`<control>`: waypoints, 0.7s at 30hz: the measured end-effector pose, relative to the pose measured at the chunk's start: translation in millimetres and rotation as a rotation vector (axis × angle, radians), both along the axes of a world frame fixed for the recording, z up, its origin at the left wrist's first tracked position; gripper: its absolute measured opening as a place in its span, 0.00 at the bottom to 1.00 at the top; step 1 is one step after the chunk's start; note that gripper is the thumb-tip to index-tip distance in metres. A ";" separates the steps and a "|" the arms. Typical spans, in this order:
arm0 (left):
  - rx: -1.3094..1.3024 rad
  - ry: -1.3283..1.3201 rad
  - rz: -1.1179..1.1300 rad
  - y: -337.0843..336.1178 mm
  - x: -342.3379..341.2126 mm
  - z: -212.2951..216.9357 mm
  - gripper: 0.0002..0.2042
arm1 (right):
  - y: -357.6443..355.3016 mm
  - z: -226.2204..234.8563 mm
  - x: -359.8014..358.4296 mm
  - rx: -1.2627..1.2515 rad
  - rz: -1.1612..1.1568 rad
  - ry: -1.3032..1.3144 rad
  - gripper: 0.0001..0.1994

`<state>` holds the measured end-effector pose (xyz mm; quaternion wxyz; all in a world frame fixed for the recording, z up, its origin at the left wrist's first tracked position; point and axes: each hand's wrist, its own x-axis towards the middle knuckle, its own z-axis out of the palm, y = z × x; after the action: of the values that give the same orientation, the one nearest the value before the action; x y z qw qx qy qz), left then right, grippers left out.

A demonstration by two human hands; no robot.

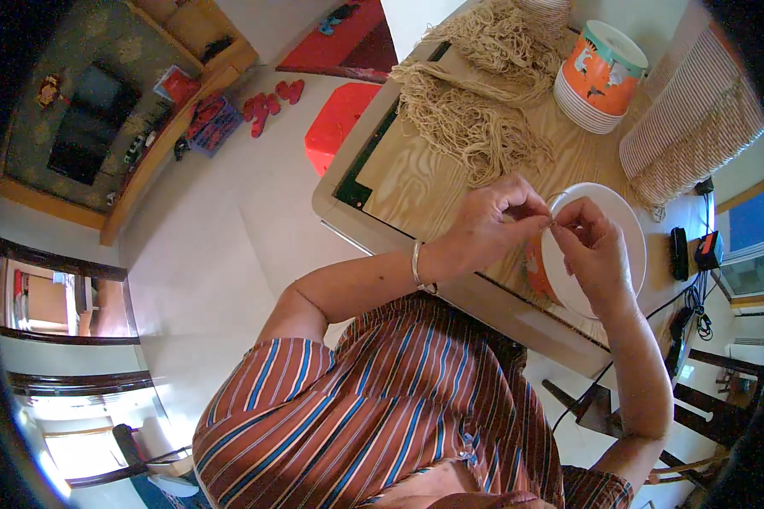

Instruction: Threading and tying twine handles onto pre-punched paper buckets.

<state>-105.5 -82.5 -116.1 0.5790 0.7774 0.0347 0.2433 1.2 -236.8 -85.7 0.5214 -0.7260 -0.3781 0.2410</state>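
Fingertips of left hand and right hand are pinched closed over the tub, apparently knotting something too fine to identify; tightening likely follows. Yarn lies beyond the tub.

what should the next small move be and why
Perhaps ease the left hand and right hand slightly apart to check the thin strand they seem to pinch: their fingers meet over the white-topped tub, hiding most of it, and the tan yarn lies loose and tangled nearby.
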 end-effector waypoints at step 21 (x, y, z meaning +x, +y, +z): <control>0.221 0.003 -0.373 30.2 24.9 8.6 0.08 | 0.3 5.9 -11.3 0.142 -0.091 -0.458 0.06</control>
<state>-80.6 -52.2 -107.5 0.5252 0.8295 -0.1358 0.1330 -10.1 -236.5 -79.8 0.4819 -0.7396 -0.4694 0.0190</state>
